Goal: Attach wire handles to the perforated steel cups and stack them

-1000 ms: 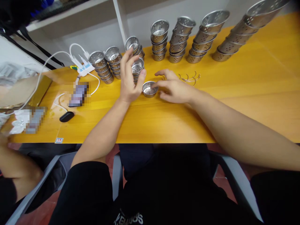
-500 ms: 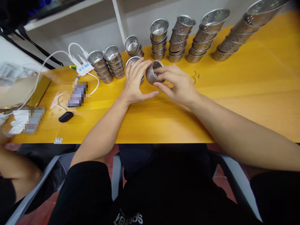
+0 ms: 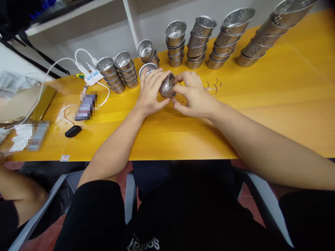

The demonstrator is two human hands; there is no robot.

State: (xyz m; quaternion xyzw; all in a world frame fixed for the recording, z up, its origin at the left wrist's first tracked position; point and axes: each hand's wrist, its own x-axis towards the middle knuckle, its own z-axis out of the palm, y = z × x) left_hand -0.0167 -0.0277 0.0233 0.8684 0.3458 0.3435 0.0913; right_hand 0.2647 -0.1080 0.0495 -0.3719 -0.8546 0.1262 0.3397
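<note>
Both my hands hold one small perforated metal cup (image 3: 166, 86) just above the yellow table (image 3: 261, 104). My left hand (image 3: 150, 91) grips its left side, fingers curled over the rim. My right hand (image 3: 193, 94) pinches its right side; a thin wire piece seems to be under its fingers, partly hidden. Several loose wire handles (image 3: 213, 85) lie right of my right hand. A short stack of cups (image 3: 147, 68) stands just behind my left hand.
Stacks of perforated metal cups (image 3: 195, 42) line the table's back edge, larger ones (image 3: 258, 45) at the right. A white power strip with cables (image 3: 90, 75), a phone (image 3: 85, 106) and a black case (image 3: 73, 131) lie left. Another person's arm (image 3: 15, 195) shows at the lower left.
The cup stood on the table under my right hand; both hands lifted it, tipped it on its side and now hold it together, lower and closer.
</note>
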